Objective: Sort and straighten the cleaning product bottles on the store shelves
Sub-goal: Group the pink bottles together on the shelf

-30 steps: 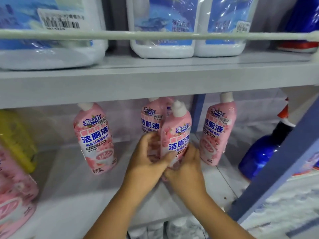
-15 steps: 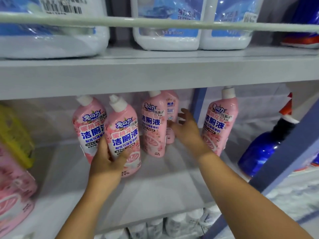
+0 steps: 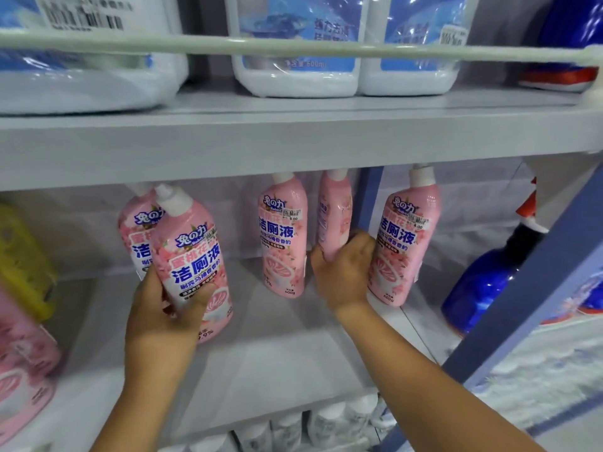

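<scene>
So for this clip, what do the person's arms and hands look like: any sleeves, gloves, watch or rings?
Both forearms are bare as far as the frame shows, with no sleeve in view. The left hand and right hand wear no gloves. No watch, bracelet or ring shows on either wrist or on the visible fingers. The nails are too blurred to judge.

Glossy pink plastic bottles [image 3: 283, 236], matt grey shelf [image 3: 277, 363], shiny film-wrapped white jugs [image 3: 295, 44]
</scene>
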`<state>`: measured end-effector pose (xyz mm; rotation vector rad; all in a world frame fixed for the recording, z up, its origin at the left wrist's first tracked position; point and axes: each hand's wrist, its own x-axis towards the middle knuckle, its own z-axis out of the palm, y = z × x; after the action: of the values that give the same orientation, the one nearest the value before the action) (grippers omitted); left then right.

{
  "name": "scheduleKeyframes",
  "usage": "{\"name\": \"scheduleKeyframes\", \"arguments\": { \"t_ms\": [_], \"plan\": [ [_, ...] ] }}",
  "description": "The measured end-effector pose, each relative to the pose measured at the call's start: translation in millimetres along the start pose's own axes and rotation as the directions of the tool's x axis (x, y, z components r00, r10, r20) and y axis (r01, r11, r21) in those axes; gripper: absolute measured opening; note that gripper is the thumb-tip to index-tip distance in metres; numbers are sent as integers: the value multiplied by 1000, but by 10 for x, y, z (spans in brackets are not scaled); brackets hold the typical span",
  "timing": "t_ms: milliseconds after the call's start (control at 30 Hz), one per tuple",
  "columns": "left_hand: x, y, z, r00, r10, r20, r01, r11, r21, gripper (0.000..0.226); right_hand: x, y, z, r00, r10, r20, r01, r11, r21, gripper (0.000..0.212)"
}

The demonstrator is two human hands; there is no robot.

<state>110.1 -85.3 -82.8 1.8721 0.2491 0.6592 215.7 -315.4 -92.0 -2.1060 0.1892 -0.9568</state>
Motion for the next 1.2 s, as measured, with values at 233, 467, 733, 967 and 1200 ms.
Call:
{"name": "scheduleKeyframes", "arguments": {
  "t_ms": [233, 467, 733, 967, 1200],
  "plan": [
    [-440, 240, 298, 849, 517, -112, -483, 843, 237, 39, 14, 207, -102, 888, 187, 421, -320, 907, 272, 91],
    [-93, 104, 1139, 957, 39, 287, -41, 999, 3, 98, 232, 187, -179, 743, 98, 662, -476, 774, 418, 99],
    [281, 8, 1378, 980, 71, 183, -60, 996, -65, 87, 74, 174, 17, 985, 53, 164, -66, 995, 70, 118],
    [258, -117, 1405, 977, 36, 208, -18, 996, -87, 71, 82, 320, 42, 955, 127, 268, -207, 932, 298, 95],
    [341, -105, 1569, 980, 70, 186, -49, 992, -116, 64, 265, 288, 170, 961, 195, 199, -250, 917, 310, 87]
  ]
}}
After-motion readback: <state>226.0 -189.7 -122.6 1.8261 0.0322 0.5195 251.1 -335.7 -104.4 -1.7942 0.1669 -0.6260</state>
